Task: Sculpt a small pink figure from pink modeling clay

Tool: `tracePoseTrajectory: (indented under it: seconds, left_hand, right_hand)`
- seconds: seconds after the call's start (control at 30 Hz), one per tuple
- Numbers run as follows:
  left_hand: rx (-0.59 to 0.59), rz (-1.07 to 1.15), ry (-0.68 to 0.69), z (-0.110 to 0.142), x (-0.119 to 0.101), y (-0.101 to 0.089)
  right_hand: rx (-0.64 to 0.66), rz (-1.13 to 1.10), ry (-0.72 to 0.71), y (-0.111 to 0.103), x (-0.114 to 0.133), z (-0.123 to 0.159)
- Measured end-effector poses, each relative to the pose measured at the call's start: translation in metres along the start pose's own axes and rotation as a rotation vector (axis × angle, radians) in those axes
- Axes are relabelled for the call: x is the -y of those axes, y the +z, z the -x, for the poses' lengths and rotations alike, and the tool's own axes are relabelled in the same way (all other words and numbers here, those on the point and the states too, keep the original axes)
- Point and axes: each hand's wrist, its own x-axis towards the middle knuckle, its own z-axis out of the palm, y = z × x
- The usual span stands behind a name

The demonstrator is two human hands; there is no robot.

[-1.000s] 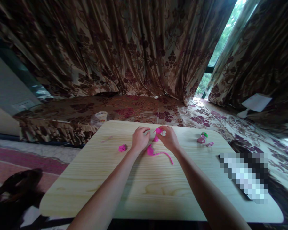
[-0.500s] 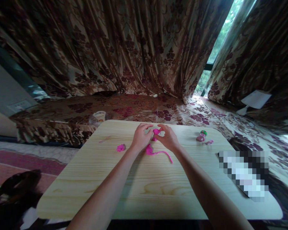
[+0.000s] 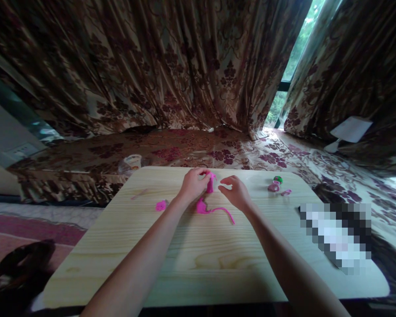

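Note:
My left hand (image 3: 195,182) has its fingers closed on the top of a bright pink clay-like piece (image 3: 210,185), which stands upright near the table's far edge. My right hand (image 3: 235,190) is just to the right of it, thumb and fingers apart, with nothing visible between them. Closer to me lies a pink lump (image 3: 203,207) of the same look, a thin pink strand trailing from it to the right. A smaller pink flower-like piece (image 3: 161,205) rests left of my left hand. Fine detail of the held piece is too small to make out.
On the right of the wooden table (image 3: 218,255) are a green ball-like thing (image 3: 277,179) and small pinkish pieces (image 3: 273,187). A blurred-out flat object (image 3: 333,237) lies at the right edge. Beyond stand a clear container (image 3: 132,163) and a white lamp (image 3: 351,129).
My right hand has come off the pink piece and moved slightly right, its fingers parted. My left hand stays on the piece, which now shows as a taller upright shape. The view has shifted slightly.

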Motion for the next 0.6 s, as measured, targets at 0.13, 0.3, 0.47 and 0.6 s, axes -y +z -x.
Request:
tracePoseTrajectory:
  seconds: [0.13, 0.3, 0.47, 0.6]
  left_hand:
    - [0.043, -0.015, -0.002, -0.002, -0.001, -0.002]
    - [0.064, -0.042, 0.016, -0.001, -0.005, -0.002]
    - [0.085, -0.047, 0.033, 0.001, -0.009, 0.003]
    - [0.081, -0.047, 0.037, 0.002, -0.011, 0.005]
  right_hand:
    - [0.047, 0.115, 0.085, 0.014, 0.0, 0.007]
    - [0.098, 0.287, 0.104, 0.025, 0.013, 0.015]
    - [0.12, 0.408, 0.004, 0.021, 0.022, 0.02]
    - [0.135, 0.437, -0.022, 0.018, 0.023, 0.022]
